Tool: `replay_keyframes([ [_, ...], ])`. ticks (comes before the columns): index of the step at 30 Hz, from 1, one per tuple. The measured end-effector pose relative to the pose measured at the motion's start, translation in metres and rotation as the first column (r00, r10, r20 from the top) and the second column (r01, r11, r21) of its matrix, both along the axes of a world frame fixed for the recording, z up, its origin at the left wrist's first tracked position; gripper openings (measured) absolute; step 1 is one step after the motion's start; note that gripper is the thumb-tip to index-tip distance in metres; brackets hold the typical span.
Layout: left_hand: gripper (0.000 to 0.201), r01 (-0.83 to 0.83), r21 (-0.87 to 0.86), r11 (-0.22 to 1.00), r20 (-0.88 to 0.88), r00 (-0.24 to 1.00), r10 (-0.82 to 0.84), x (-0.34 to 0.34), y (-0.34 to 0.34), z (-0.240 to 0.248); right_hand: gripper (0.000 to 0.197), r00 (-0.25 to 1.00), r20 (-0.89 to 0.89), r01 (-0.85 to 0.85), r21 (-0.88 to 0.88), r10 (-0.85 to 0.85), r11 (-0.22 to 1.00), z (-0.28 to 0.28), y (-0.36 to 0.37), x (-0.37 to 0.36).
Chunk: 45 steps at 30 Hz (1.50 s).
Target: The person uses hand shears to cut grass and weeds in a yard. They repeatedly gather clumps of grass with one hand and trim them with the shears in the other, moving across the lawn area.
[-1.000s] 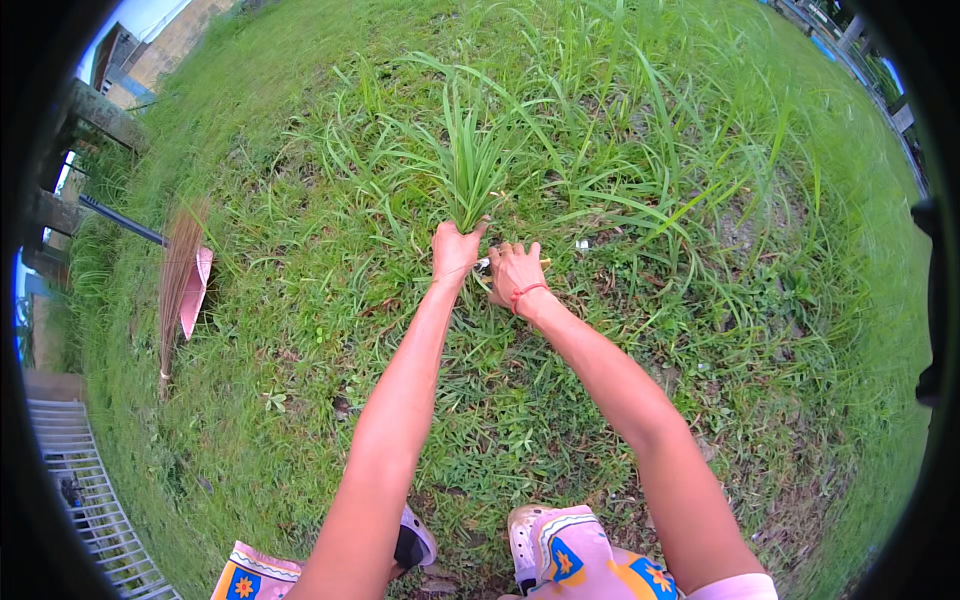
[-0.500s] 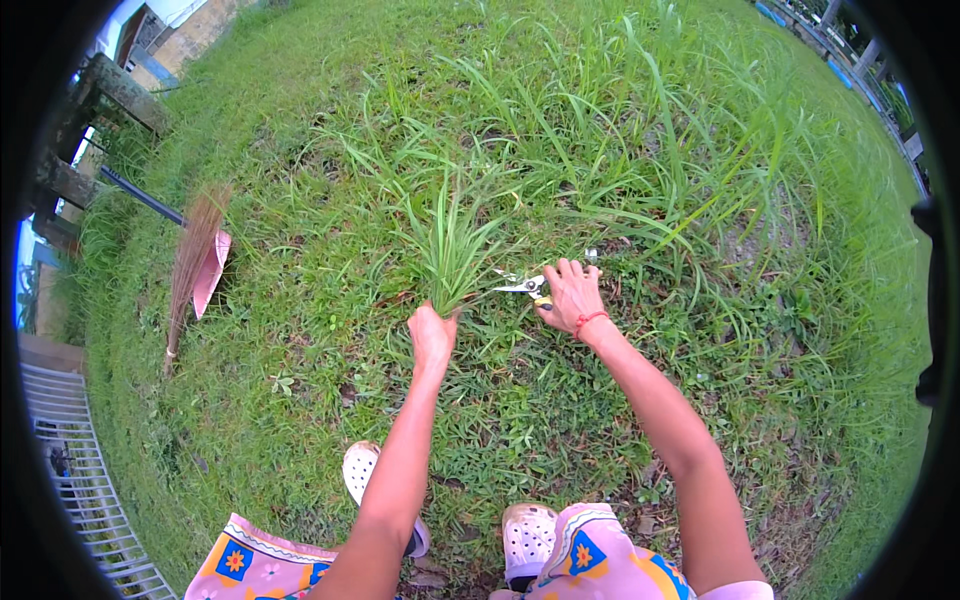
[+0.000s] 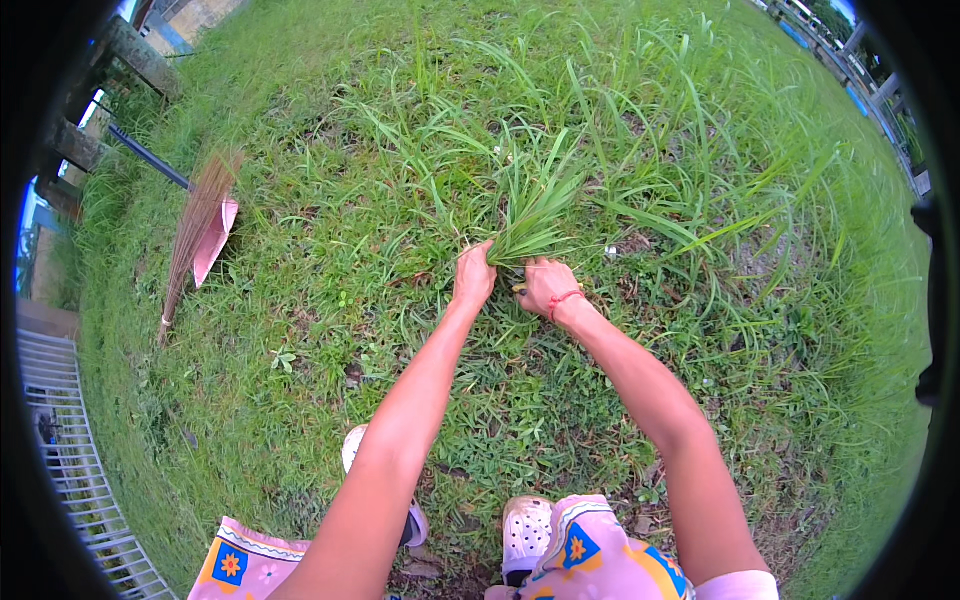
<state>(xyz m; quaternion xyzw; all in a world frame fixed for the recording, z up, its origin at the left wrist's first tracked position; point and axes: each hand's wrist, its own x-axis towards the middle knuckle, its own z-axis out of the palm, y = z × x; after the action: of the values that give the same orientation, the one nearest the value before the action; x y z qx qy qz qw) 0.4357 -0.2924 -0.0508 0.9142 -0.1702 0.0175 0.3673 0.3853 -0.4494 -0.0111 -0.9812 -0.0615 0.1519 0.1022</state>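
Many pale bars in a row make a grate [image 3: 85,450] at the far left. Up and to the right of it, a brown twig broom [image 3: 185,255] lies on the lawn [image 3: 300,400], with its thin end pointing down. A pink dustpan [image 3: 216,243] sits just beside it, partly behind the twigs. A dark pole [image 3: 150,157] sticks out to the upper left from there.

Next, low down, comes pink cloth [image 3: 255,555] with blue squares and orange flowers. The left shoe [image 3: 352,447] peeks out from behind the left arm.

In the middle, the left hand [image 3: 475,272] is squeezed tight around the low part of a bunch of long green grass [image 3: 540,205]. The bunch fans out up and to the right of the fist, and the fist hides its low end. A white shoe with holes [image 3: 527,535] is lower down.

Close by on the right, the right hand [image 3: 548,285] curls around hand clippers [image 3: 519,291]. Only a small yellow and black bit shows, so I cannot tell how the blades stand. A red bracelet [image 3: 567,296] circles that wrist. Farther right, tall grass [image 3: 750,180] leans every way.
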Motion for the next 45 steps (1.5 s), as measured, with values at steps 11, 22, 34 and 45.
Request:
replay_keyframes([
  [11,0.047,-0.113,-0.029,0.993,-0.068,0.992,0.111,-0.041,0.01,0.048,0.068,0.966,0.258,0.051,-0.127,-0.017,0.991,0.0,-0.008,-0.026],
  [22,0.04,-0.113,0.046,0.993,-0.412,0.903,0.121,-0.055,0.051,0.087,0.055,0.997,0.068,0.045,0.055,-0.049,0.997,0.009,0.019,-0.021],
  [34,0.029,-0.089,-0.025,0.996,-0.394,0.916,0.072,0.047,0.095,0.036,0.055,0.971,0.221,-0.089,-0.041,0.096,0.995,-0.01,0.102,0.027],
  [45,0.044,-0.184,0.182,0.966,-0.227,0.948,0.223,0.07,0.078,0.045,0.059,0.971,0.174,0.184,-0.093,-0.166,0.979,0.015,0.036,0.011],
])
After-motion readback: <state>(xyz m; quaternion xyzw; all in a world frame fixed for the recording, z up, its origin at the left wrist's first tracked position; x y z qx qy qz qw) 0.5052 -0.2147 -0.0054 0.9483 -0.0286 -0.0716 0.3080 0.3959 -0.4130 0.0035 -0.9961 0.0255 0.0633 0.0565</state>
